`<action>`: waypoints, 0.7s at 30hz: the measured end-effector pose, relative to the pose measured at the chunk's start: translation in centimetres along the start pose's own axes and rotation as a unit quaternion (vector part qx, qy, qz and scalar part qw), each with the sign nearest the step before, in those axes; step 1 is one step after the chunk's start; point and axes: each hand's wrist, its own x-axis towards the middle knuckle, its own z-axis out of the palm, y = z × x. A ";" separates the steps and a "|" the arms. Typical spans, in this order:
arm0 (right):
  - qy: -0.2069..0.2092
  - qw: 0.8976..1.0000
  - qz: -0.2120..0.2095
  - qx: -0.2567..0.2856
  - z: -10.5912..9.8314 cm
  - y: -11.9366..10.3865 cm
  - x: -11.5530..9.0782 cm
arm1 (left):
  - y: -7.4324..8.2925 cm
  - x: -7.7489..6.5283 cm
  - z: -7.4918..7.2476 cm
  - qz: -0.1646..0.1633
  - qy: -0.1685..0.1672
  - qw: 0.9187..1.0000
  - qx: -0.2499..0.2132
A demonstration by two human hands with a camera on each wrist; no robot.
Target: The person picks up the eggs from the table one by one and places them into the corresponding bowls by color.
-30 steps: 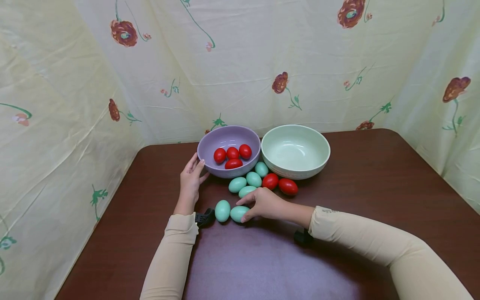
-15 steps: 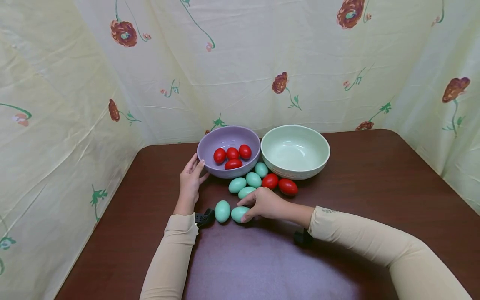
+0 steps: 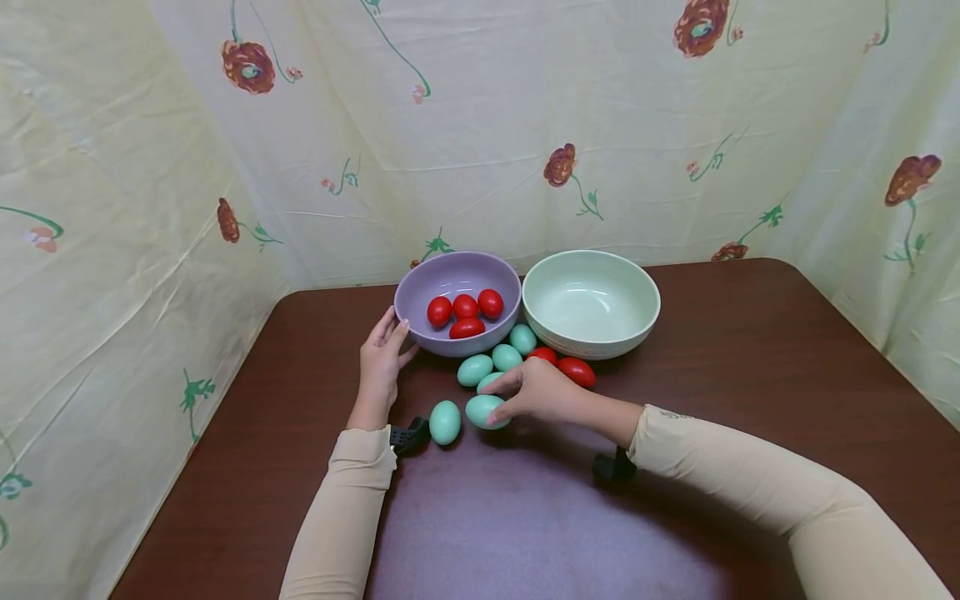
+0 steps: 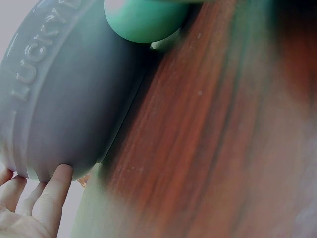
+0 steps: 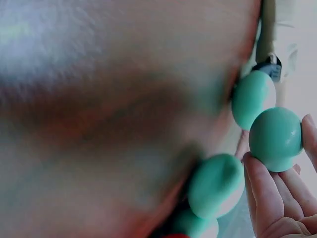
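Observation:
In the head view my right hand point(image 3: 551, 393) pinches a mint-green egg point(image 3: 486, 412) between thumb and fingers. The right wrist view shows this egg point(image 5: 275, 139) held at the fingertips, apart from the table. My left hand point(image 3: 380, 360) touches the near left side of the purple bowl point(image 3: 420, 329); its fairly straight fingers point(image 4: 55, 191) rest against the outer wall. Several red eggs point(image 3: 467, 307) lie inside that bowl. Another mint-green egg point(image 3: 446, 422) lies on the table between the hands. More mint-green eggs point(image 3: 476, 370) are clustered before the bowls, one partly behind my right fingers.
A pale green bowl point(image 3: 592, 304) stands right of the purple one, with nothing seen inside. Two red eggs point(image 3: 577, 372) lie at its front, one partly hidden by my right hand. The brown table point(image 3: 720, 350) ends at a flowered curtain point(image 3: 480, 125) behind.
My right hand has raised the mint-green egg slightly and shifted it a little away from me, now covering part of one red egg. The left hand stays on the purple bowl.

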 end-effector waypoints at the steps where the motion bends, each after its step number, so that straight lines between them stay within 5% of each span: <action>1: 0.005 1.000 -0.001 -0.002 -0.2 -0.1 0.0 | 0.0 0.0 0.0 0.000 0.001 1.000 0.001; 8: 0.035 0.999 0.008 -0.029 -1.9 -0.8 0.0 | -0.1 0.0 0.0 0.000 0.002 1.000 0.000; 21: 0.063 0.998 0.019 0.017 -4.4 -1.9 -0.4 | 0.0 0.0 0.0 -0.002 0.001 1.000 0.005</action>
